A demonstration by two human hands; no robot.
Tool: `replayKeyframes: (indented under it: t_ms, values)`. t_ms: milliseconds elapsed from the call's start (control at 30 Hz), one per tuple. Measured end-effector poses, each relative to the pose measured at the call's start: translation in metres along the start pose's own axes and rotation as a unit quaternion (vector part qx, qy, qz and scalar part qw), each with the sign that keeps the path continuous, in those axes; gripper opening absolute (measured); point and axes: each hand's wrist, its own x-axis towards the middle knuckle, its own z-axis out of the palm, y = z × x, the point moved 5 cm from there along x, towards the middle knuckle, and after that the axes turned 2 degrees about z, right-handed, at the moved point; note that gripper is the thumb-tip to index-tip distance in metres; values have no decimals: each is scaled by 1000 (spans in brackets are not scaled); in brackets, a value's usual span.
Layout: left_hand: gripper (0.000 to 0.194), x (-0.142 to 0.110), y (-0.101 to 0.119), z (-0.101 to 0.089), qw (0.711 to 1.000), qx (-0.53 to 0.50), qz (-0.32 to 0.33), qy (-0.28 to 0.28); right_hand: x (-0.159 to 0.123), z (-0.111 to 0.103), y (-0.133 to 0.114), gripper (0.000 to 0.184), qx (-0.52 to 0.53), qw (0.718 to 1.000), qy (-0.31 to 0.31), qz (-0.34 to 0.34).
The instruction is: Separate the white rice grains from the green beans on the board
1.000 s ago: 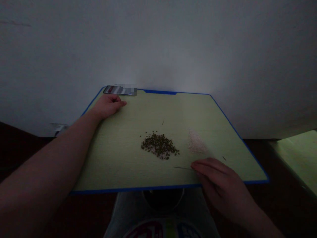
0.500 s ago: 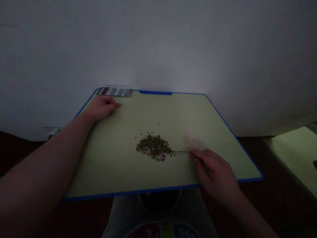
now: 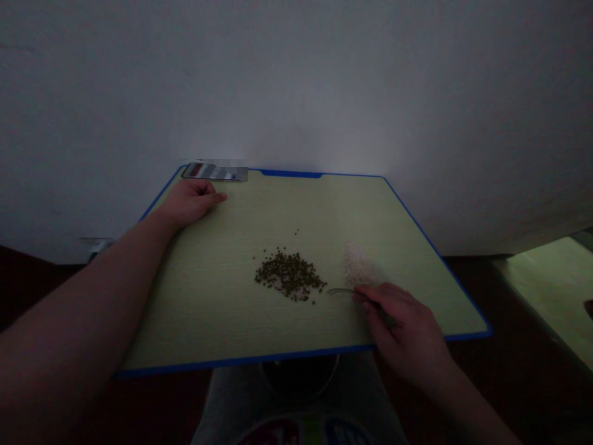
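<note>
My right hand [image 3: 401, 324] is closed around a thin metal spoon-like utensil [image 3: 340, 290], its curved tip just right of the beans. A spread pile of small green beans [image 3: 287, 272], with pale grains showing among them, lies mid-board. Behind the utensil is a separate pale heap of what look like rice grains [image 3: 359, 262], partly hidden by my fingers. My left hand [image 3: 192, 201] rests near the far left corner, fingers curled with the thumb stretched out, holding nothing visible. Both piles lie on a pale board [image 3: 231, 327] with a blue rim.
A phone [image 3: 215, 172] lies at the board's far left corner, just beyond my left hand. The wall [image 3: 296, 80] stands behind the far edge. Below the near edge a dark round bowl [image 3: 301, 377] sits between my legs. Another pale surface [image 3: 551, 284] is at right.
My right hand moved the utensil away from me toward the beans' right edge, then slightly back. A bean now lies apart at the pile's near side. The view shifted slightly; my left hand stayed put.
</note>
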Motion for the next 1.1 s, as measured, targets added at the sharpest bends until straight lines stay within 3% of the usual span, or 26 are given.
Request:
replayKeyframes:
  t_ms: [233, 567, 800, 1100]
  values:
    - [33, 4, -3, 0, 1000, 12, -4, 10, 7, 7, 2, 24, 5, 1000, 8, -15]
    - [38, 9, -9, 0, 999, -10, 33, 11, 11, 13, -15, 27, 32, 997, -26, -67]
    - [36, 8, -8, -1, 1000, 2, 18, 12, -11, -1, -25, 27, -10, 997, 14, -78]
    - [37, 9, -11, 1, 1000, 13, 15, 5, -31, 23, -58, 30, -73, 982, 44, -171]
